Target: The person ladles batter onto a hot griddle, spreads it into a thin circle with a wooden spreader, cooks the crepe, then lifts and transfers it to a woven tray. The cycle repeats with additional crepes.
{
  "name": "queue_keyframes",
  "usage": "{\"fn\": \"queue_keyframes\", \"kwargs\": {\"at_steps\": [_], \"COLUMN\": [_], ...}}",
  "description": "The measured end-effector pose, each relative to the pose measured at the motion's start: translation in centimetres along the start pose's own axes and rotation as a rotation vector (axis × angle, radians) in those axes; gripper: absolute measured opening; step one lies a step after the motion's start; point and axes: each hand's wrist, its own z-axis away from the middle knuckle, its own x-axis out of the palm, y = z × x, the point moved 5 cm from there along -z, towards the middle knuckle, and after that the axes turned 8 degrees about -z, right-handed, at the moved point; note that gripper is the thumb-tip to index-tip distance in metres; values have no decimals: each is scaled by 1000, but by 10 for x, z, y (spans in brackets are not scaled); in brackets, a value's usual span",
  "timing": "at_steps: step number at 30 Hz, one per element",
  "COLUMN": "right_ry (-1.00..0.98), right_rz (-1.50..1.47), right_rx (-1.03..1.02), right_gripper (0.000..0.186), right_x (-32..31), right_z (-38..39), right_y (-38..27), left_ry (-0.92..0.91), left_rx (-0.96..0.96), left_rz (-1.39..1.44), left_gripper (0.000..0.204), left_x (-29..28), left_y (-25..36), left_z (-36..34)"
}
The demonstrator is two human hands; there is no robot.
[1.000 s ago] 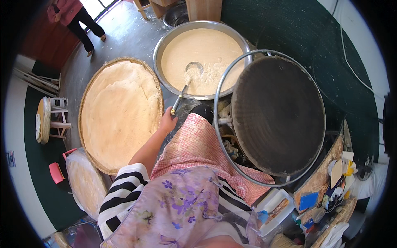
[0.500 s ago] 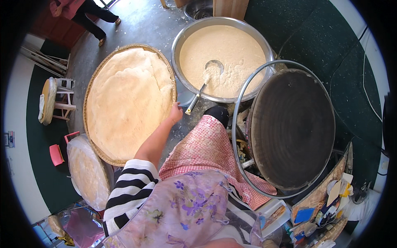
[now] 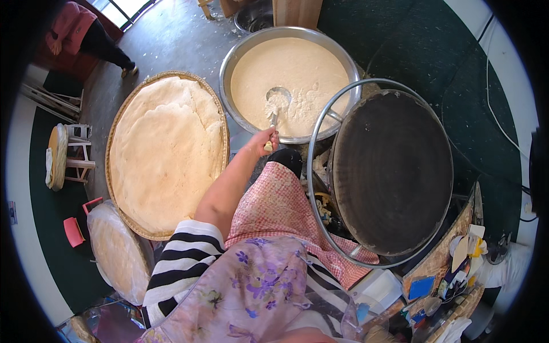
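My left hand is closed round the handle of a metal ladle. The ladle's bowl lies half sunk in thick beige batter, which fills a large steel basin. To the left, a round woven tray carries a stack of wide, thin flatbreads. A round black griddle stands on the right, its surface bare, with a grey metal ring around it. My right hand does not show.
A plastic-wrapped stack of flatbreads sits at the lower left, near a pink dipper. Beyond it is a small stool. A person stands at the far left. Cluttered boards with small items occupy the lower right.
My left hand has left the edge of the woven tray, moved right and taken hold of the ladle's handle. The whole view has shifted slightly.
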Motion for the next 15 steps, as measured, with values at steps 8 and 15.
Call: {"fn": "queue_keyframes", "kwargs": {"at_steps": [8,15], "right_ry": [74,-901], "right_rz": [-489,-482], "right_rx": [-603,-666], "right_gripper": [35,37], "right_x": [-33,108], "right_z": [97,309], "right_y": [-177,-334], "left_ry": [-14,-33], "left_rx": [88,311], "left_rz": [-209,-453], "left_gripper": [15,20], "left_x": [26,63], "left_y": [20,26], "left_z": [80,132]}}
